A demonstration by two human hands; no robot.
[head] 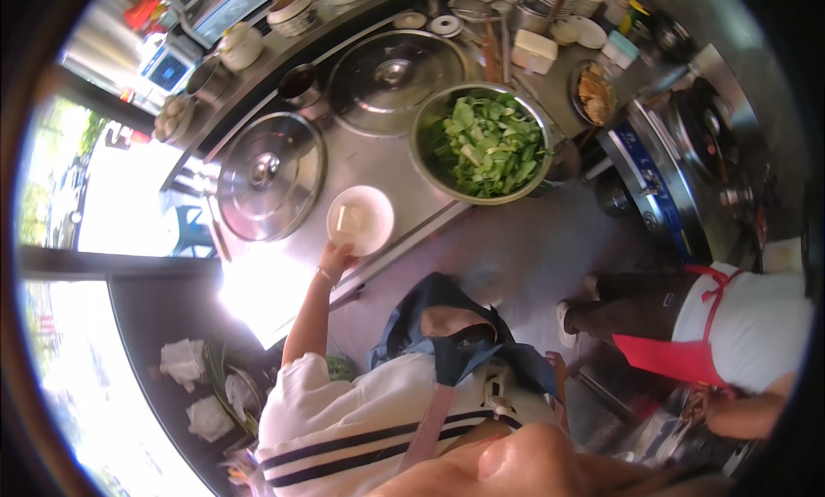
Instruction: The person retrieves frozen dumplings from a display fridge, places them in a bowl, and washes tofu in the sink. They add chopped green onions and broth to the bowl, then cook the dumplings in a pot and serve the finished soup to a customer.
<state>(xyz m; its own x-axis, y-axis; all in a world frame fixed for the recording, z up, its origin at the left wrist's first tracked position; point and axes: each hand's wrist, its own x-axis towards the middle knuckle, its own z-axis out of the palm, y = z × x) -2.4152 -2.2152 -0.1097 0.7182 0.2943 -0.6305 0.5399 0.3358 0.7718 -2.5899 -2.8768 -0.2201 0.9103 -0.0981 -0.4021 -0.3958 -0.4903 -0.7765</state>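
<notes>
My left hand (pixel 339 256) grips the near rim of a white bowl (pixel 377 217) over the steel counter (pixel 351 159). A pale square patch (pixel 349 219) shows inside the bowl; whether it is food or a reflection is unclear. To the bowl's left sits a round steel lid (pixel 267 194) with a knob. A steel basin (pixel 422 159) of chopped leafy greens (pixel 493 146) stands on the right, near the counter's edge. My right hand (pixel 556 365) hangs low by my side, mostly hidden by my dark apron (pixel 419 316), so its fingers cannot be made out.
Behind the bowl is a larger steel lid (pixel 393 75) beside a dark-filled metal pot (pixel 300 84). A plate of browned food (pixel 593 92) lies near the stove (pixel 657 181). At right stands a co-worker in a red apron (pixel 670 362). Ceramic jars (pixel 242 46) line the back ledge.
</notes>
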